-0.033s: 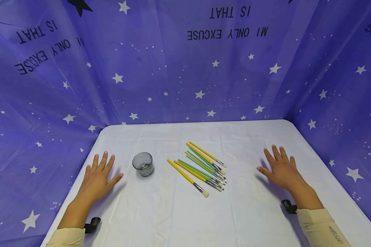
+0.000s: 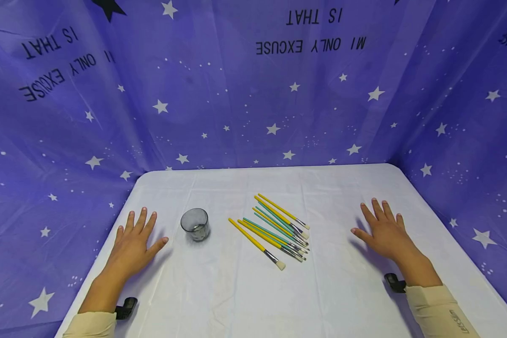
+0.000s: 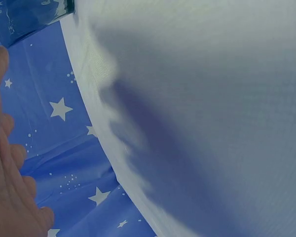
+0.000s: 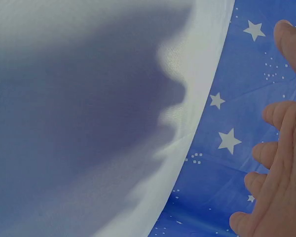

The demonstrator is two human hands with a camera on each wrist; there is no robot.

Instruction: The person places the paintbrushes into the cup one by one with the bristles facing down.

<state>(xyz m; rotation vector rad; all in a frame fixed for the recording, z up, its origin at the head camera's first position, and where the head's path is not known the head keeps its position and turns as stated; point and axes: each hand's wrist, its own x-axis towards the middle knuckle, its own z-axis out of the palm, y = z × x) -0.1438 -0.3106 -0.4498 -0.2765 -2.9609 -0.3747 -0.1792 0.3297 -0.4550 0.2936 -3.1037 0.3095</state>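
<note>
My left hand (image 2: 131, 249) hovers palm down over the left side of the table, fingers spread and holding nothing. Just right of its thumb stands a dark, see-through glass (image 2: 195, 224), upright, with nothing in it; part of the glass (image 3: 29, 17) also shows at the top of the left wrist view. Several paintbrushes (image 2: 274, 230) with yellow and teal handles lie fanned out mid-table, their pale bristles toward the lower right. One yellow paintbrush (image 2: 253, 240) lies a little apart on the left. On the right, my right hand (image 2: 384, 232) is spread over the table, holding nothing.
A white cloth covers the table (image 2: 253, 300), with its far edge below a purple curtain (image 2: 253, 108) printed with stars. The curtain also closes in both sides. A black wrist camera (image 2: 126, 308) sits at the left cuff, another wrist camera (image 2: 395, 283) at the right.
</note>
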